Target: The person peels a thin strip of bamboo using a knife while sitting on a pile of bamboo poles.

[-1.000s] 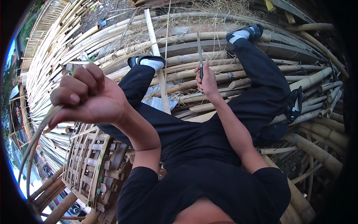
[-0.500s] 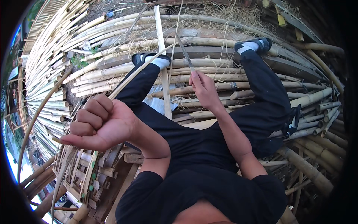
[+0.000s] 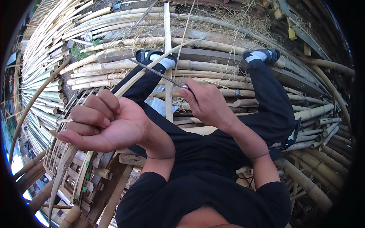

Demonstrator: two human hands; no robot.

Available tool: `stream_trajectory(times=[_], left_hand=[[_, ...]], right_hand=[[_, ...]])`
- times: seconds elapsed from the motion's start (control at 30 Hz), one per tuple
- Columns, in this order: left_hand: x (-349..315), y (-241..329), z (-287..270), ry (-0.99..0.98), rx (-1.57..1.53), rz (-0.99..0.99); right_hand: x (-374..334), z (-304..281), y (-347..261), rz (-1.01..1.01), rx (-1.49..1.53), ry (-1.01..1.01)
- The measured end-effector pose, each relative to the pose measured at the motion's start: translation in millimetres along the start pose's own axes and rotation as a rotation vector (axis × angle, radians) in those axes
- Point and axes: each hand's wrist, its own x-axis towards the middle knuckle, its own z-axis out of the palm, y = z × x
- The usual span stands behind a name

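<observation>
My left hand [image 3: 104,121] is closed, palm up, around a long pale bamboo strip [image 3: 129,84]. That strip slants up and away to the right, past my left foot. In my right hand [image 3: 207,100] is a knife [image 3: 165,77], gripped by its handle, which the fingers mostly hide. Its narrow blade points up and left and crosses the strip in view; whether they touch I cannot tell. Below them a flat, pale bamboo slat [image 3: 168,34] lies lengthwise between my legs, over the poles.
Bamboo poles [image 3: 209,66] lie in rows under my feet, with more stacked at left. Dry shavings [image 3: 239,24] are scattered at the far side. A slatted bamboo frame [image 3: 81,171] stands at lower left, beside a thin curved pole [image 3: 36,100]. Thick poles [image 3: 304,182] lie at right.
My right hand has turned, and the knife blade has swung from pointing away to pointing left, across the bamboo strip. My left hand still holds the strip, its fingers slightly shifted.
</observation>
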Motion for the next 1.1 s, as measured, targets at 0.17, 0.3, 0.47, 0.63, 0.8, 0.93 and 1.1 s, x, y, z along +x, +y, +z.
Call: stream_trajectory(times=[0.17,0.3,0.47,0.63,0.8,0.93,1.1], left_hand=[[0.7,-4.2,0.5,-0.012,-0.137,-0.048],[-4.6,-1.7,5.1,-0.111,-0.194,-0.062],[-1.3,-3.9,13.4,-0.095,-0.170,-0.079],[3.5,-6.0,17.6,-0.089,-0.126,-0.076],[3.1,-5.7,16.9,-0.091,-0.163,-0.085],[12.5,-6.6,7.3,-0.051,-0.096,-0.072],[7.9,-9.5,10.4,-0.032,-0.035,-0.068]], right_hand=[[9.0,16.5,45.4,0.250,-0.165,0.110],[7.7,14.5,30.5,0.165,-0.010,0.098],[13.5,29.0,33.7,0.094,0.022,0.199],[18.3,28.7,35.8,0.181,0.053,0.173],[20.3,34.6,30.0,0.029,0.021,0.226],[36.7,36.2,31.8,0.174,-0.102,0.193],[26.4,38.3,71.3,0.289,-0.062,0.213]])
